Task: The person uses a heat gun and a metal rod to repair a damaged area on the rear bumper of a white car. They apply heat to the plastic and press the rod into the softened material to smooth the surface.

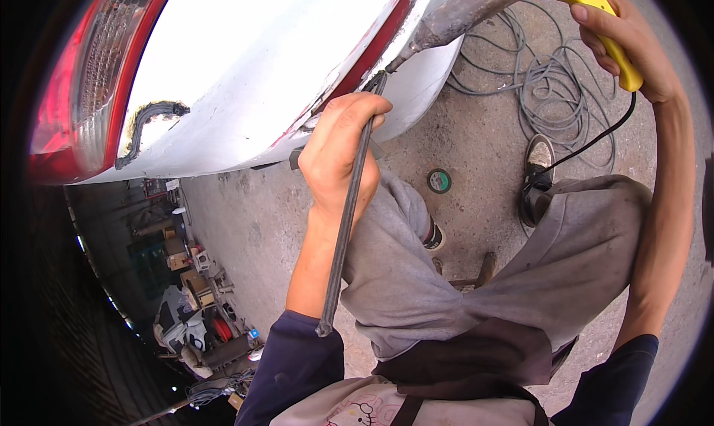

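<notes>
My left hand (338, 155) is closed around a long dark rod (343, 240). The rod's upper end meets the edge of a white car bumper (260, 76), and its lower end hangs down past my wrist. At the upper right, my right hand (632, 43) grips the yellow handle of a hot-air welding gun (468, 15). Its narrow nozzle points down-left and ends right beside the rod's tip; whether they touch I cannot tell. A dark red strip (372, 50) runs along the bumper there. Farther left, a rough black bead (141, 128) curves across the bumper beside a red tail light (97, 69).
Loops of grey cable (554, 91) lie on the concrete floor at the right. A round green-and-black disc (439, 180) lies between my feet, near a dark shoe (540, 162). Boxes (197, 288) and assorted clutter line the lower left.
</notes>
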The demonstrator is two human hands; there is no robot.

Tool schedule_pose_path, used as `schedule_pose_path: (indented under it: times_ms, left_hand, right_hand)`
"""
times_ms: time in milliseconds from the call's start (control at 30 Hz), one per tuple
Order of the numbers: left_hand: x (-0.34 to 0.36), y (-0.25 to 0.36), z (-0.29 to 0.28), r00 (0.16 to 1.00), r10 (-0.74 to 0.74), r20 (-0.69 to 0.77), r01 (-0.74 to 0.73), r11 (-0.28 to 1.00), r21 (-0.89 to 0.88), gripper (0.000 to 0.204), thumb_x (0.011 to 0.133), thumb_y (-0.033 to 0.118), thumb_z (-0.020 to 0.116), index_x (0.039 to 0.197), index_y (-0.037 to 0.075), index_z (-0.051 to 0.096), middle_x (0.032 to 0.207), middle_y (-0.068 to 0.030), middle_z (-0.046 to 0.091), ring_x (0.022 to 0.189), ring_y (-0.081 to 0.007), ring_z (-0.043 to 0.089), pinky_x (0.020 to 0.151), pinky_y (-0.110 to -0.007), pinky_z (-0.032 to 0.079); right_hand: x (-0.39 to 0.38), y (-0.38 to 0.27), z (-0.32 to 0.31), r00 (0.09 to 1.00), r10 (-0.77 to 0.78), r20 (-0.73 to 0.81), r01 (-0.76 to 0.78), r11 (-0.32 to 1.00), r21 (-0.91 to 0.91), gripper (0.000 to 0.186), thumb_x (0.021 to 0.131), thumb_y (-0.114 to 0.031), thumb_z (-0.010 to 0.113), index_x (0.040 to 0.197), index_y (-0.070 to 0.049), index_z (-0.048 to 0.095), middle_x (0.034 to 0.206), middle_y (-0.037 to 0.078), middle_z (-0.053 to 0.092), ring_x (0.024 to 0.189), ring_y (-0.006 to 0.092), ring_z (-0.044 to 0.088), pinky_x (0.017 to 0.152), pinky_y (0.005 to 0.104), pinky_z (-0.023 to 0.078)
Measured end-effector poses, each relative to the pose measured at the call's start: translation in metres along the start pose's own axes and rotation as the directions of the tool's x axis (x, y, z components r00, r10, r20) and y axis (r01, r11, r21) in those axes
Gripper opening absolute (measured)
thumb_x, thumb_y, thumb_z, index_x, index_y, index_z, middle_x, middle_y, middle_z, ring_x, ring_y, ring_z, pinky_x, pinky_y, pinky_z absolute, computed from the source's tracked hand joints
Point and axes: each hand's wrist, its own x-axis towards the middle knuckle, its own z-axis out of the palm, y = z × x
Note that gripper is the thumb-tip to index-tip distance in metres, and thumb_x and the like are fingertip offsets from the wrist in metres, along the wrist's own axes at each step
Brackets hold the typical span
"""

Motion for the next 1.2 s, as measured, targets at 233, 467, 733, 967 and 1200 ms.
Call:
schedule_pose_path:
  times_ms: [233, 467, 733, 967, 1200]
  left_hand:
    - [0.0, 0.001, 0.0, 1.0, 0.001, 0.003, -0.001, 1.0, 0.005, 0.026, 0.074, -0.02, 0.059, 0.094, -0.005, 0.067, 0.088, -0.0153, 0.069, 0.081, -0.024, 0.068, 0.074, -0.031, 0.055]
    - [-0.001, 0.004, 0.004, 1.0, -0.021, 0.003, 0.021, 1.0, 0.01, 0.014, 0.084, -0.012, 0.063, 0.095, -0.003, 0.067, 0.088, -0.0138, 0.069, 0.082, -0.0237, 0.067, 0.076, -0.03, 0.053]
    - [-0.014, 0.051, 0.034, 0.995, -0.099, 0.008, 0.099, 0.98, -0.173, 0.063, 0.081, -0.016, 0.065, 0.141, 0.002, 0.052, 0.105, -0.0176, 0.063, 0.081, -0.0248, 0.062, 0.072, -0.033, 0.053]
    - [-0.023, 0.061, 0.074, 0.821, -0.463, 0.333, 0.539, 0.439, -0.719, 0.039, 0.1, 0.022, 0.061, 0.134, 0.003, 0.054, 0.116, -0.015, 0.065, 0.098, -0.0239, 0.066, 0.079, -0.033, 0.053]
    - [0.008, 0.037, 0.112, 0.837, -0.363, 0.409, 0.223, -0.455, -0.862, 0.065, 0.1, 0.038, 0.058, 0.154, 0.016, 0.027, 0.145, -0.0088, 0.047, 0.113, -0.0252, 0.06, 0.082, -0.034, 0.049]
  right_hand:
    - [0.003, 0.013, -0.006, 0.999, -0.051, 0.001, 0.051, 0.999, 0.002, 0.029, 0.083, -0.022, 0.077, 0.096, -0.003, 0.059, 0.067, 0.001, 0.057, 0.05, 0.0077, 0.054, 0.04, 0.0208, 0.045]
    - [0.008, 0.034, -0.022, 0.977, -0.18, 0.114, 0.192, 0.976, -0.106, 0.038, 0.092, -0.04, 0.069, 0.099, -0.007, 0.052, 0.064, -0.004, 0.046, 0.043, 0.0011, 0.038, 0.039, 0.0169, 0.032]
    - [-0.057, 0.042, -0.04, 0.963, -0.062, -0.264, 0.08, 0.995, 0.058, 0.031, 0.088, -0.03, 0.073, 0.094, -0.005, 0.056, 0.068, 0.0, 0.053, 0.048, 0.0057, 0.046, 0.044, 0.0195, 0.036]
    - [-0.167, 0.102, -0.032, 0.636, 0.054, -0.77, 0.348, 0.87, 0.349, 0.023, 0.095, -0.024, 0.069, 0.097, -0.006, 0.054, 0.072, 0.004, 0.052, 0.056, 0.0092, 0.048, 0.048, 0.021, 0.039]
    - [-0.239, 0.088, 0.016, 0.368, -0.151, -0.918, 0.666, 0.732, 0.146, 0.026, 0.098, -0.025, 0.064, 0.106, -0.004, 0.052, 0.077, 0.004, 0.049, 0.064, 0.0108, 0.045, 0.056, 0.023, 0.039]
